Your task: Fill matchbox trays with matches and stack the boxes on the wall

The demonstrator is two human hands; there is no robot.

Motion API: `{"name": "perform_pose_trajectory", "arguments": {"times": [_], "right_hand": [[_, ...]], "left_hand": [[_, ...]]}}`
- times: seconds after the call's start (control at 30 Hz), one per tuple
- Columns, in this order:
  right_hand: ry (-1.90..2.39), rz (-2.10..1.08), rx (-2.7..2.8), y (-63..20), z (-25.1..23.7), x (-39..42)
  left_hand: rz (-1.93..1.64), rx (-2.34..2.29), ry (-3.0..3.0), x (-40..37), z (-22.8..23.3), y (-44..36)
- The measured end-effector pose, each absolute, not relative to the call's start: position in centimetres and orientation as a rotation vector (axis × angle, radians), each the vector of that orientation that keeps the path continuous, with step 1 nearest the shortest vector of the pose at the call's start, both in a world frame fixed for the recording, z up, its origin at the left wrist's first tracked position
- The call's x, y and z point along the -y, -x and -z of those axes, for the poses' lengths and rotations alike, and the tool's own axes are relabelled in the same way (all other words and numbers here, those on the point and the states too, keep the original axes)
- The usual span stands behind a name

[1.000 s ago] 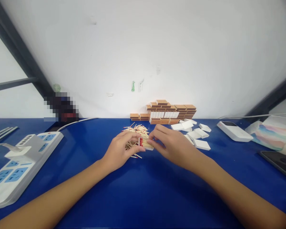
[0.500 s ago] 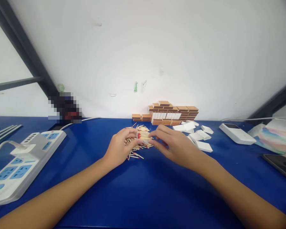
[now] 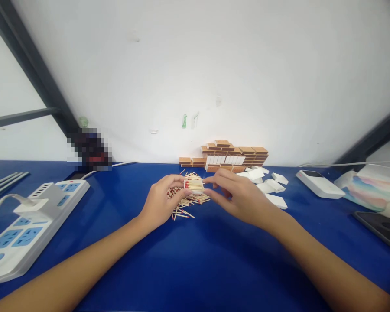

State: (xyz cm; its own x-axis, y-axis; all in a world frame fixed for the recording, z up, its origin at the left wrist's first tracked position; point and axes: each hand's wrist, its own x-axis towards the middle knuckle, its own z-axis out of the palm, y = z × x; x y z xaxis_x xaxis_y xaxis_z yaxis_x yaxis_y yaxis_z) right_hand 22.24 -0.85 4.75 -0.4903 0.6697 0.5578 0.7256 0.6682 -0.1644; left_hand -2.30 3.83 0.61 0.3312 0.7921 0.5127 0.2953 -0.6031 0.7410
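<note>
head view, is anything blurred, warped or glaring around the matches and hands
Head view: even soft light, no glare; faint shadows under both forearms on the blue table. A pixelated patch sits by the wall. Edges bow; the matches between left hand and right hand look slightly soft.

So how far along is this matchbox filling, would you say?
Finished-looking brown matchboxes are stacked against the wall. In hand: the left hand and right hand hold a white tray of matches between them. Left: a loose match pile and several white trays on the blue table.

Two hands (image 3: 195, 197); one power strip (image 3: 22, 229) — one phone (image 3: 381, 224).
</note>
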Motion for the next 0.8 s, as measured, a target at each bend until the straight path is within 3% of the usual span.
{"name": "perform_pose_trajectory", "arguments": {"times": [0.13, 0.3, 0.43, 0.8], "right_hand": [[1.174, 0.213, 2.169, -24.8, -5.9, -0.7], [1.714, 0.448, 1.98, -31.4, -6.2, -3.2], [2.019, 0.315, 2.032, -35.6, -5.3, -4.5], [1.857, 0.088, 2.234, -35.2, -3.3, -5.6]], "left_hand": [[-1.257, -0.988, -2.094, -4.2, -0.7, 2.5], [-1.282, -1.013, -2.128, -4.5, -0.8, 2.8], [-1.331, -1.023, -2.154, -5.1, -0.7, 3.0], [-1.473, -1.116, -2.136, -5.7, -1.3, 3.4]]}}
